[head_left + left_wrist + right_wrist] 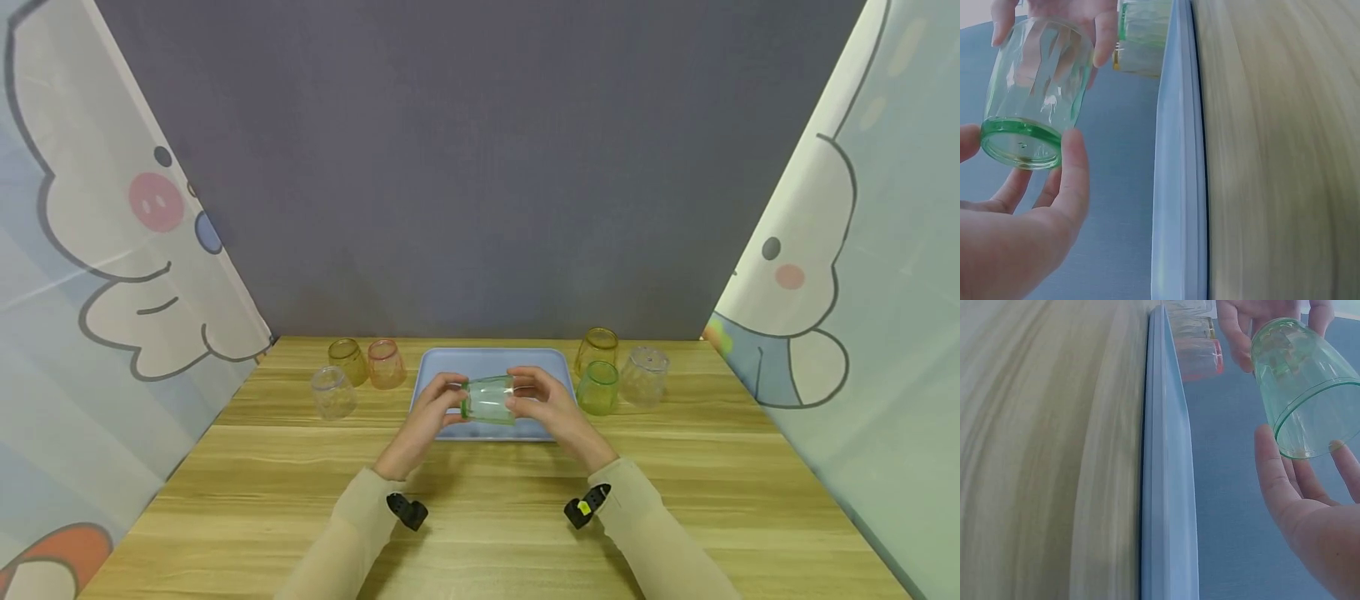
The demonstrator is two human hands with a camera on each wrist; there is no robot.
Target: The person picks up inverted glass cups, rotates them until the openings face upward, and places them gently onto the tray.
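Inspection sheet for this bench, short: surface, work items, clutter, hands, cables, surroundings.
Surface: wood-grain table, blue tray on it.
Work items: green cup, held sideways above the tray.
Clutter: left of tray, amber cup, pink cup, clear cup; right, another amber cup, another green cup, another clear cup.
Hands: left hand pinches the held cup's base, right hand its rim.
Cables: nothing seen.
Surroundings: grey backdrop; cartoon-print curtains both sides.

Soft light is filling the head view, the wooden table point(480, 533) glowing toward six o'clock while the grey backdrop point(480, 167) is looking dimmer at twelve. Faint shadows are lying beside the sleeves point(347, 533) near five and seven. Highlights are glinting on the green glass point(1036, 94). Both wrist views are looking hazy and bluish, the left washing out at ten.
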